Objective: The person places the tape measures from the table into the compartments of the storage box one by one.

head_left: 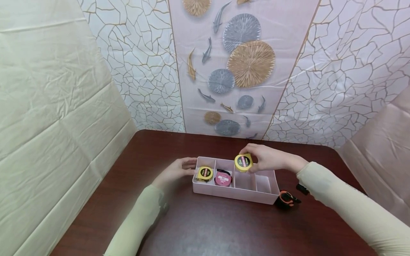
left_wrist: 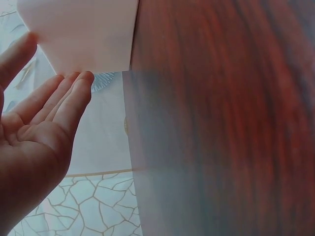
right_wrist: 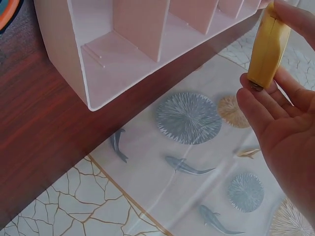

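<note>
My right hand [head_left: 269, 158] pinches a yellow tape measure [head_left: 243, 163] between thumb and fingers, above the third compartment of a pale pink divided tray [head_left: 235, 197]. In the right wrist view the held tape measure [right_wrist: 268, 49] shows edge-on. Another yellow tape measure [head_left: 205, 173] lies in the tray's leftmost compartment, and a pink one [head_left: 223, 179] with a black strap fills the second. At the left end of the tray is my left hand [head_left: 175, 172]; in the left wrist view its extended fingertips [left_wrist: 86, 76] are right at the tray wall [left_wrist: 83, 39].
A black and orange tape measure [head_left: 286, 199] sits on the dark wood table [head_left: 205, 227], just off the tray's right end. The rightmost compartment [head_left: 263, 184] is beside my right hand. Patterned cloth [head_left: 153, 64] hangs behind the table's far edge.
</note>
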Motion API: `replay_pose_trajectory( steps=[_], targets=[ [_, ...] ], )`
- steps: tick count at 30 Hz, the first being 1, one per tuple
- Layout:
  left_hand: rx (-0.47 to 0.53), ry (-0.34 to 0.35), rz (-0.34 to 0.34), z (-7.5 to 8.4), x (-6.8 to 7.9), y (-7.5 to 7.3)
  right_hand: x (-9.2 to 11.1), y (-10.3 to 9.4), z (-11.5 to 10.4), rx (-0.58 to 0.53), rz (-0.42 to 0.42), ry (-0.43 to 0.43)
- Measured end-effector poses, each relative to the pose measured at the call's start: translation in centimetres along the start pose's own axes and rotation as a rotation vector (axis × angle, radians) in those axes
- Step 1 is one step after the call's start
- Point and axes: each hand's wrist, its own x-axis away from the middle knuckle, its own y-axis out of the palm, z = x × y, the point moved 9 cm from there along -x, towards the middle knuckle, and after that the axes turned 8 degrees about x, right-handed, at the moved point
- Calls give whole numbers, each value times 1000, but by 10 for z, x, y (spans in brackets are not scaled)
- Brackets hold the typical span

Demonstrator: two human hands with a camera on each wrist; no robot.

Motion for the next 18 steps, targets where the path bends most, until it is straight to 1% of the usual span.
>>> replay_pose_trajectory(
  steps=[9, 18],
  targets=[
    [4, 22, -9, 0, -1, 1, -3, 8, 3, 7, -34, 0],
    [0, -2, 0, -1, -2, 0, -4, 13, 3, -4, -51, -9]
  ],
)
